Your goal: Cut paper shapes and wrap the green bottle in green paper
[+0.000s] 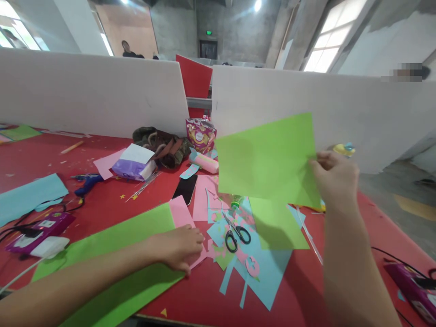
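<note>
My right hand [335,179] is shut on the right edge of a light green paper sheet [265,159], held up above the table. My left hand [182,247] lies open, palm down, over a long green sheet [126,236] and a strip of pink paper [180,211]. Between the hands, black-handled scissors [232,236] rest on blue paper [272,272] among pink and green scraps. Another green sheet [279,227] lies below the raised one. A cut pink shape [252,266] sits on the blue paper.
At the back are a snack bag [200,135], a dark pouch [166,147], a tissue pack [132,163] and a phone [185,188]. A blue glue gun [89,183] and a purple power strip [41,231] with cables stand left. White partitions [91,93] border the red table.
</note>
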The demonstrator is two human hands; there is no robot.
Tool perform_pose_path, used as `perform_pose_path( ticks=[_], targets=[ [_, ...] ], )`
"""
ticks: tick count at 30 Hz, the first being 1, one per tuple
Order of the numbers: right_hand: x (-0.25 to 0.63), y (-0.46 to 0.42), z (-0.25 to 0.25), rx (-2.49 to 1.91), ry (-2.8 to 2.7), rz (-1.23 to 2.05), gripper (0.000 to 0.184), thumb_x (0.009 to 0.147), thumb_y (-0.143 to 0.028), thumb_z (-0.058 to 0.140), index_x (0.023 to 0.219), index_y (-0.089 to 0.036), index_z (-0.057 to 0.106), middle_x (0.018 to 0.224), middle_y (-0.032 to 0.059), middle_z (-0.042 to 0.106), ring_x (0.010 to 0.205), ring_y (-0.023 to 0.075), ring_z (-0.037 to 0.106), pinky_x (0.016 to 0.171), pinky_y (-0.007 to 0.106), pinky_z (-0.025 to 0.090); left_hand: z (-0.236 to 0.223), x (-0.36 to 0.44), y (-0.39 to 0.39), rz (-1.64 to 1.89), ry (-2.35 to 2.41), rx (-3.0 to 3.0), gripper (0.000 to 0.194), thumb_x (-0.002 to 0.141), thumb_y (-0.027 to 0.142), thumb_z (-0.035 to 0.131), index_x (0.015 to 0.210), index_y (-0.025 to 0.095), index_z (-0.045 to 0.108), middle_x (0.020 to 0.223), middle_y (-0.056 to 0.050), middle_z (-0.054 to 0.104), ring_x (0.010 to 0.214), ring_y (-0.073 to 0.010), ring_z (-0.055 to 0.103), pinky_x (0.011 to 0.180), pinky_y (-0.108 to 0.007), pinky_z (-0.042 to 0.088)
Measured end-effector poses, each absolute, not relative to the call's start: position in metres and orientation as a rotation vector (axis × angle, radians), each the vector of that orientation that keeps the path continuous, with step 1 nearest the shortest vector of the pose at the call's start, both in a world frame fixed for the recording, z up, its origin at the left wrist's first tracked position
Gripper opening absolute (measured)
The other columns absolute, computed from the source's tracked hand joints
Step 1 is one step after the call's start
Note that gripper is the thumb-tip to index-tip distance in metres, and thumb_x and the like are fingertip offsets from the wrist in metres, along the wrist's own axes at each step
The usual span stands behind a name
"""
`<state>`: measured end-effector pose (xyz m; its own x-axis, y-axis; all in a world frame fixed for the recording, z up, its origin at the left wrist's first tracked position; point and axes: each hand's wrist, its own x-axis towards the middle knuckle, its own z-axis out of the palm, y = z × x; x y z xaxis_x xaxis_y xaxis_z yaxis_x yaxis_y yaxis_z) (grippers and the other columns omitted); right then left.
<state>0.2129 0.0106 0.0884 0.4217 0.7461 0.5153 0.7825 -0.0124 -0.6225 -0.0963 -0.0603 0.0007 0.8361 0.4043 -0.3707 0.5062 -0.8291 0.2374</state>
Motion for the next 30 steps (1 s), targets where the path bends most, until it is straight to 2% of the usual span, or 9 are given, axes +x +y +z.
perform_pose_path(
  ticks=[3,7,13,17,20,24,26,28,30],
  targets=[
    [0.227,-0.003,0.077,-1.734,-1.238,-0.007,0.019,0.063,-0.020,0.052,0.077,-0.015,0.063,0.068,0.0071,0.066,0.060,0.0169,0.060,0.064,0.031,0.045,-0.012,-0.101,-0.060,-0.549,0.508,2.671,0.032,0.057,0.042,0.067,0.071,0.015,0.058,0.075,-0.007,0.062,0.076,-0.0223,0.054,0.069,-0.033,0.036],
    [0.238,-0.017,0.062,-1.733,-1.182,0.091,0.016,0.060,-0.022,0.051,0.072,-0.017,0.061,0.066,0.0051,0.064,0.058,0.0169,0.059,0.060,0.029,0.045,-0.013,-0.111,-0.059,-0.514,0.450,2.672,0.046,0.042,0.040,0.075,0.077,0.016,0.056,0.076,-0.006,0.060,0.072,-0.0208,0.052,0.062,-0.029,0.035],
    [0.249,-0.029,0.052,-1.778,-1.044,0.134,0.015,0.057,-0.021,0.053,0.070,-0.018,0.059,0.066,0.0054,0.063,0.059,0.0165,0.058,0.057,0.028,0.044,0.003,-0.114,-0.058,-0.739,0.556,2.625,0.025,0.053,0.016,0.072,0.074,0.016,0.059,0.082,-0.007,0.063,0.077,-0.0211,0.055,0.057,-0.026,0.038],
    [0.252,-0.030,0.049,-1.743,-0.980,0.165,0.012,0.057,-0.019,0.053,0.068,-0.019,0.058,0.064,0.0044,0.060,0.055,0.0154,0.055,0.055,0.028,0.042,0.010,-0.110,-0.063,-0.921,0.735,2.527,0.012,0.058,0.013,0.067,0.069,0.017,0.061,0.075,-0.005,0.065,0.064,-0.0191,0.058,0.057,-0.028,0.041],
    [0.252,-0.031,0.046,-1.721,-0.978,0.165,0.011,0.056,-0.018,0.053,0.066,-0.019,0.057,0.062,0.0038,0.059,0.054,0.0150,0.054,0.054,0.028,0.041,0.015,-0.108,-0.068,-0.880,0.923,2.507,0.011,0.054,0.011,0.068,0.060,0.016,0.062,0.073,-0.005,0.066,0.063,-0.0196,0.059,0.062,-0.030,0.042],
    [0.253,-0.033,0.042,-1.711,-0.997,0.181,0.013,0.056,-0.020,0.054,0.068,-0.019,0.058,0.061,0.0031,0.058,0.052,0.0142,0.052,0.054,0.028,0.041,0.020,-0.117,-0.064,-0.696,1.306,2.471,0.015,0.046,-0.001,0.062,0.050,0.013,0.059,0.062,-0.006,0.064,0.061,-0.0224,0.059,0.056,-0.029,0.041],
    [0.254,-0.033,0.040,-1.718,-0.980,0.175,0.014,0.055,-0.021,0.055,0.068,-0.018,0.058,0.059,0.0024,0.057,0.050,0.0138,0.051,0.053,0.028,0.040,0.023,-0.129,-0.057,-0.630,1.433,2.449,0.014,0.050,-0.002,0.058,0.048,0.012,0.058,0.054,-0.004,0.060,0.056,-0.0205,0.057,0.053,-0.028,0.040],
    [0.256,-0.033,0.038,-1.691,-0.947,0.190,0.014,0.055,-0.021,0.055,0.068,-0.018,0.058,0.058,0.0014,0.055,0.048,0.0130,0.049,0.052,0.029,0.039,0.027,-0.145,-0.050,-0.490,1.595,2.421,0.010,0.061,0.002,0.056,0.059,0.011,0.060,0.055,-0.002,0.058,0.057,-0.0174,0.057,0.055,-0.027,0.041],
    [0.257,-0.033,0.036,-1.637,-0.906,0.215,0.013,0.054,-0.020,0.055,0.066,-0.018,0.058,0.057,0.0005,0.055,0.047,0.0123,0.048,0.052,0.029,0.039,0.032,-0.161,-0.042,-0.298,1.748,2.386,0.010,0.076,0.015,0.051,0.077,0.010,0.059,0.072,-0.003,0.060,0.068,-0.0154,0.057,0.063,-0.030,0.045]
  ],
)
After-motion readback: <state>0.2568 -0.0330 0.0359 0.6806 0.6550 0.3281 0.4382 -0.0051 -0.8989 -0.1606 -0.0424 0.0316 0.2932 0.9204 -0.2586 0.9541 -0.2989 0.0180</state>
